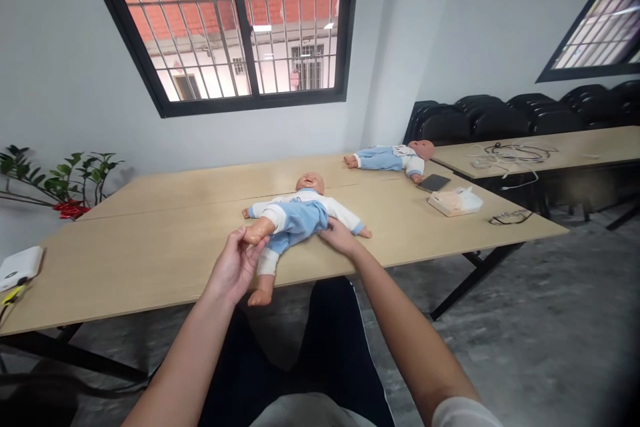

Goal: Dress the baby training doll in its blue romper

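A baby doll (303, 220) in blue trousers and a white top with blue cuffs lies on its back on the table, its head toward the window. My left hand (239, 264) is closed around one of its bare feet, holding that leg raised and bent across the body. The other leg hangs over the table's front edge. At the doll's right side in the picture, my right hand (338, 235) touches the blue trousers near the hip. Its fingertips are partly hidden by cloth, so I cannot tell whether they pinch it.
A second doll (385, 157) lies at the back of the wooden table (150, 260). Near it are a dark phone (434, 183), a tissue pack (456, 201) and glasses (511, 217). A white device (21, 267) sits at far left. Cables (515, 153) lie on another table.
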Action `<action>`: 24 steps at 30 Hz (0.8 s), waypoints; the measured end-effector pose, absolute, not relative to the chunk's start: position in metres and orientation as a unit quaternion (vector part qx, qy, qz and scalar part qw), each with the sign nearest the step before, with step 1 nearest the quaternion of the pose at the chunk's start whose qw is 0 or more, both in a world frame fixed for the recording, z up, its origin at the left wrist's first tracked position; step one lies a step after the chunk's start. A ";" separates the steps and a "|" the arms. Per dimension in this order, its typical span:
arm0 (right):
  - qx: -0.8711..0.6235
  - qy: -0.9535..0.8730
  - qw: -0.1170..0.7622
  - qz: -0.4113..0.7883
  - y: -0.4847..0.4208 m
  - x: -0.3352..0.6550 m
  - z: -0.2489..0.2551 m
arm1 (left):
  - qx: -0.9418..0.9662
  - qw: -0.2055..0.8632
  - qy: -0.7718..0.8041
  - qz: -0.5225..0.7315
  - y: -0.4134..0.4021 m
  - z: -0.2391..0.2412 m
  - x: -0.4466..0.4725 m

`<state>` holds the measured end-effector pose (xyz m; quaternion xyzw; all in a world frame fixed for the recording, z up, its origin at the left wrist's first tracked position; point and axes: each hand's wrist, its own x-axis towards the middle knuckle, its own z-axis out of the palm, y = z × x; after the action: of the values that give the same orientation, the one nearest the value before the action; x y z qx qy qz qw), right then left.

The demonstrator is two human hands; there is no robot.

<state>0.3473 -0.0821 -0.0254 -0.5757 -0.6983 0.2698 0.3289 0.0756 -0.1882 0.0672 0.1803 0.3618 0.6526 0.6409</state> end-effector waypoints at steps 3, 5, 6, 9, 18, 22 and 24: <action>-0.517 -0.734 0.299 0.323 -0.083 0.359 -0.021 | 0.187 0.646 0.355 0.650 -0.185 0.072 0.077; -0.514 -0.734 0.293 0.333 -0.081 0.366 -0.020 | 0.197 0.649 0.351 0.646 -0.183 0.075 0.075; -0.522 -0.727 0.298 0.332 -0.079 0.369 -0.021 | 0.202 0.651 0.349 0.643 -0.182 0.076 0.074; -0.556 -0.688 0.328 0.330 -0.074 0.375 -0.026 | 0.211 0.658 0.346 0.635 -0.183 0.076 0.068; -0.660 -0.429 0.493 0.372 -0.064 0.364 -0.036 | 0.204 0.686 0.367 0.594 -0.192 0.064 0.068; -0.592 -0.340 0.544 0.488 -0.074 0.348 -0.033 | 0.208 0.698 0.366 0.579 -0.198 0.066 0.080; -0.548 -0.306 0.553 0.548 -0.086 0.339 -0.036 | 0.209 0.703 0.357 0.579 -0.199 0.069 0.086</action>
<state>0.3385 -0.0860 -0.0364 -0.5480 -0.3063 0.5475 0.5532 0.0864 -0.1988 0.0693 0.2093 0.3571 0.5789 0.7025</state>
